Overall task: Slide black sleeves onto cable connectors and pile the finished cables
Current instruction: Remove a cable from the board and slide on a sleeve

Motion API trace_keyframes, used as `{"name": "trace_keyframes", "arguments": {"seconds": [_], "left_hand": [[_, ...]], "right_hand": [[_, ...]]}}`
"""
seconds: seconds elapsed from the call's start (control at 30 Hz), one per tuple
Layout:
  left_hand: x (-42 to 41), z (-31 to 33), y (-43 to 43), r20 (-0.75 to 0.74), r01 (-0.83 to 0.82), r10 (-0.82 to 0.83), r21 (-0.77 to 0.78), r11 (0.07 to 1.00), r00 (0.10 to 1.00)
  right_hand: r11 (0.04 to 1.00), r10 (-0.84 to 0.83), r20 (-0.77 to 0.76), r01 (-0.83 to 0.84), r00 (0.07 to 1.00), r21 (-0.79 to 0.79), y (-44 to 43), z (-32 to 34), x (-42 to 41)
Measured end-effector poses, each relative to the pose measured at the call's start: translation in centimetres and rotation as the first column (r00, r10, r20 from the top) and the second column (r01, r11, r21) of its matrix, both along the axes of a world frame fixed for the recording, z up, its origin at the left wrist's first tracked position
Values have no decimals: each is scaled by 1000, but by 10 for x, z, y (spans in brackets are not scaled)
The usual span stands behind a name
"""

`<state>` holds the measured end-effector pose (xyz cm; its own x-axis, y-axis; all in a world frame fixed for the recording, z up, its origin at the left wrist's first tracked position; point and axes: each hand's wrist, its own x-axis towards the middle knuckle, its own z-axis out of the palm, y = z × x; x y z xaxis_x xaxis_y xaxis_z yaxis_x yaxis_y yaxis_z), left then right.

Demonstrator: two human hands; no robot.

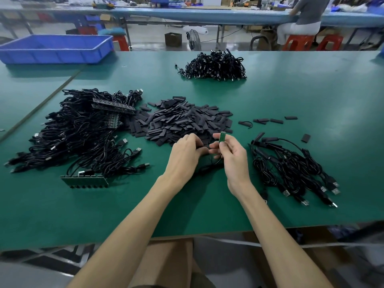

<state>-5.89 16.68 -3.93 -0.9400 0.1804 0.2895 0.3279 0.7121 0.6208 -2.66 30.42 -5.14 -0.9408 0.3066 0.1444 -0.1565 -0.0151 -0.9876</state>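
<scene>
My right hand (231,154) pinches a small green circuit-board connector (222,137) upright, and its black cable (209,166) trails down onto the mat between my wrists. My left hand (186,151) rests at the near edge of the pile of flat black sleeves (178,119), fingers curled on a black sleeve (204,148) beside the connector. A big tangle of black USB cables (76,132) lies to the left. A smaller pile of sleeved cables (291,165) lies to the right.
A green panel of joined boards (85,180) lies at the near left. Another bundle of cables (216,65) sits far back on the green mat (311,90). A blue bin (56,48) stands at the back left. Loose sleeves (270,120) are scattered to the right. A seated person (305,15) is at the far bench.
</scene>
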Motion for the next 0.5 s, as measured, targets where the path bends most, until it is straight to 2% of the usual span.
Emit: {"name": "trace_keyframes", "arguments": {"seconds": [0.1, 0.23, 0.37, 0.43, 0.5], "left_hand": [[2, 2, -12, 141, -18, -23, 283, 959, 990], [2, -5, -27, 175, 39, -141, 486, 873, 975], [4, -12, -35, 241, 4, -327, 800, 600, 914], [5, -13, -38, 236, -37, -368, 880, 474, 899], [5, -12, -41, 226, -61, -381, 914, 400, 897]], "right_hand": [[1000, 16, 7, -16, 1000, 24, -1, -1, -1], [998, 25, 45, -27, 999, 52, 0, -4, -3], [992, 89, 14, -90, 996, 93, -2, -1, 0], [983, 150, -6, -148, 989, 108, -3, 0, 2], [973, 204, -9, -202, 979, 109, -3, 1, 3]]}}
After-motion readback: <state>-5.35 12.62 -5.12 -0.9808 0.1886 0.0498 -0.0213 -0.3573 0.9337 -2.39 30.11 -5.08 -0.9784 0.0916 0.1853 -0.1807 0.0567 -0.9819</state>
